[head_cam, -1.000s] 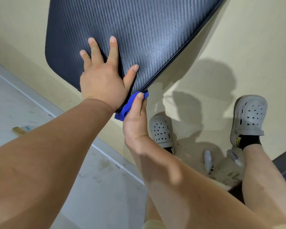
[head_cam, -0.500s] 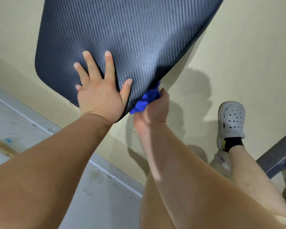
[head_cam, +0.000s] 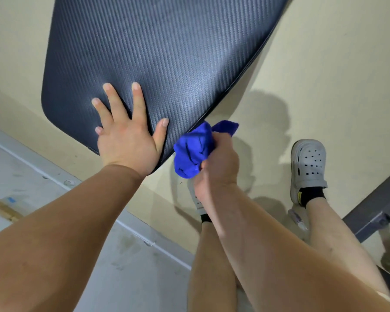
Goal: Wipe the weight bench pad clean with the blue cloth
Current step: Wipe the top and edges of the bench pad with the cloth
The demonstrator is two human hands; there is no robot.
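Dark navy weave-textured weight bench pad [head_cam: 167,64] fills the upper half of the view, rounded near corner pointing toward the person. Crumpled bright blue cloth [head_cam: 195,150] sits at the pad's near right edge, bunched and touching the rim. Right hand [head_cam: 218,163] grips the cloth, fingers curled round it. Left hand [head_cam: 127,136] lies flat on the pad's near corner, fingers straight and spread, thumb out toward the cloth. Beige floor [head_cam: 324,75] underneath. Grey perforated clog [head_cam: 307,167] with black sock at right; second clog mostly hidden behind the right forearm. Dark metal frame bar [head_cam: 378,206] at far right.
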